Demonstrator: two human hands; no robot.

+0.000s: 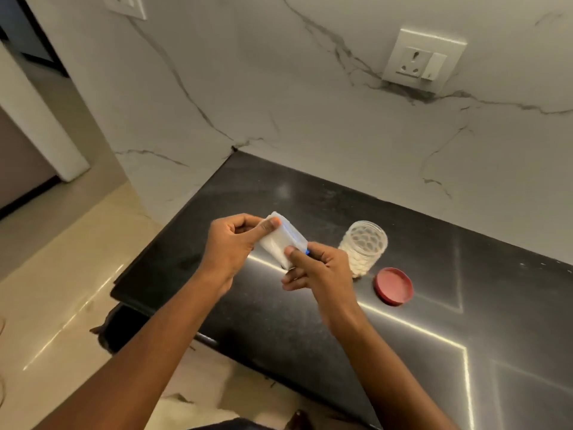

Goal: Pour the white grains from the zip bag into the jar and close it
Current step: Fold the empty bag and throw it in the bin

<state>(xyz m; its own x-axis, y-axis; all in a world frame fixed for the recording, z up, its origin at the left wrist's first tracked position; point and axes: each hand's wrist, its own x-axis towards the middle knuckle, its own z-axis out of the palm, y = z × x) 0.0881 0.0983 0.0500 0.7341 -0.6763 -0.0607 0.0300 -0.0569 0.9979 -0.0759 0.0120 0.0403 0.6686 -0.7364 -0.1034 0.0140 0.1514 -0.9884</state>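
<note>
A small clear zip bag (279,240) with white grains hangs above the black counter, held between both hands. My left hand (231,243) pinches its upper left corner with thumb and fingers. My right hand (319,268) pinches its lower right end, where a blue zip slider shows. To the right stands a clear dimpled jar (364,248), open, with white grains in its lower part. Its red lid (393,286) lies flat on the counter just right of the jar.
The black counter (310,321) ends at a left edge and a near edge, with tiled floor beyond. A white marble wall rises behind it, carrying a wall socket (423,58) at upper right. Bright light streaks reflect on the counter at right.
</note>
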